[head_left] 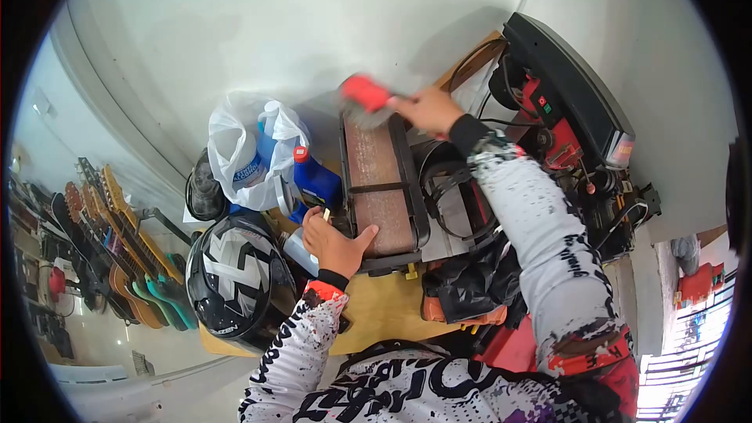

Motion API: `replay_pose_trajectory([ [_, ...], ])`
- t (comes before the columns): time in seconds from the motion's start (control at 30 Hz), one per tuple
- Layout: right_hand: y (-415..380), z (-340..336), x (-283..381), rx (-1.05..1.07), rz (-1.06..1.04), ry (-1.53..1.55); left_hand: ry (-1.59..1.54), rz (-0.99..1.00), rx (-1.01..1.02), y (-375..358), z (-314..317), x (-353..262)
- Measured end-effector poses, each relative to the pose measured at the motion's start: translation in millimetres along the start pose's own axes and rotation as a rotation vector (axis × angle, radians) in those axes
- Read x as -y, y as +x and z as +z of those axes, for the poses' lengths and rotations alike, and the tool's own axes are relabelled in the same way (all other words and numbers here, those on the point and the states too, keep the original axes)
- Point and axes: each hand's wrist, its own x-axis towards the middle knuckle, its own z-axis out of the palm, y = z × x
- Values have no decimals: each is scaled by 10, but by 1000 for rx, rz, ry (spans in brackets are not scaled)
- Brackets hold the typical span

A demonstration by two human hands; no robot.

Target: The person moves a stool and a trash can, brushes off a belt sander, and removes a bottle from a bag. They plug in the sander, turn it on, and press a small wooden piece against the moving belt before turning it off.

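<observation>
Head camera, one: wide-angle, dark rounded border; set above the wearer's side of belt sander [380, 157], near it; faces forward and down, taking in wall [274, 23] beyond sander.

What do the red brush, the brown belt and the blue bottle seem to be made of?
Red brush: probably moulded plastic, from its bright, solid colour; the grey bristles are blurred, so wire or nylon stays open.
Brown belt: likely abrasive-coated cloth or paper, matt with pale streaks.
Blue bottle: seemingly smooth plastic, judging by its uniform colour.
</observation>
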Motion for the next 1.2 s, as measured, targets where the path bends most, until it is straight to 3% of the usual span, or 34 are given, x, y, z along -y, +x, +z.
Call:
replay_pose_trajectory([
  [0.03, 75, 77, 103, 69, -122, -196, -55, -42, 30, 3, -12, -11],
  [0.07, 271, 199, 67, 23, -61, -225, -47, -37, 37, -4, -22, -10],
  [0.13, 735, 124, -220, -312, 42, -397, -47, -40, 27, -3, -23, -17],
  [0.2, 744, -238, -178, -216, -70, -557, -32, -42, 24, 30, -7, -4],
  [0.27, 689, -153, 43, -213, 0, -399, -28, -51, 51, -25, -15, 16],
  [0.33, 598, -53, 350, 123, 46, -225, -72, -47, 64, 6, -19, -6],
  [0.37, 1003, 290, 75, -150, -74, -360, -61, -48, 82, -58, -37, -1],
  [0.43, 985, 80, 93, -193, 14, -417, -17, -75, 99, -7, -35, -1],
  [0.53, 721, -174, 261, -261, -168, -684, -66, -41, 37, 8, -16, -5],
  [0.6, 645, -85, 71, -323, -168, -539, -31, -51, 56, -2, -39, -34],
  [0.67, -67, -159, 91, -16, 36, -119, -62, -40, 66, 2, 13, 52],
  [0.73, -672, 208, -310, -198, -93, 500, -92, -1, 84, 7, -30, 25],
  [0.8, -1311, 552, -673, -262, -12, 601, -241, 16, 97, 2, 10, 130],
  [0.87, -1828, 899, -953, -348, 176, 690, -598, -141, 151, 1, 85, 298],
  [0.93, -2117, 1428, -1304, -439, 142, 933, -737, -226, 137, -48, 164, 519],
  [1.0, -2187, 1893, -1550, -531, 20, 852, -574, -112, 72, -113, 133, 430],
  [1.03, -2205, 2038, -1534, -510, -29, 899, -566, -112, 74, -140, 156, 437],
  [1.1, -2294, 2156, -1154, -451, 95, 1225, -559, -85, 41, -148, 241, 524],
  [1.2, -2177, 2379, -977, -534, 68, 1158, -708, -93, -68, -147, 348, 536],
])
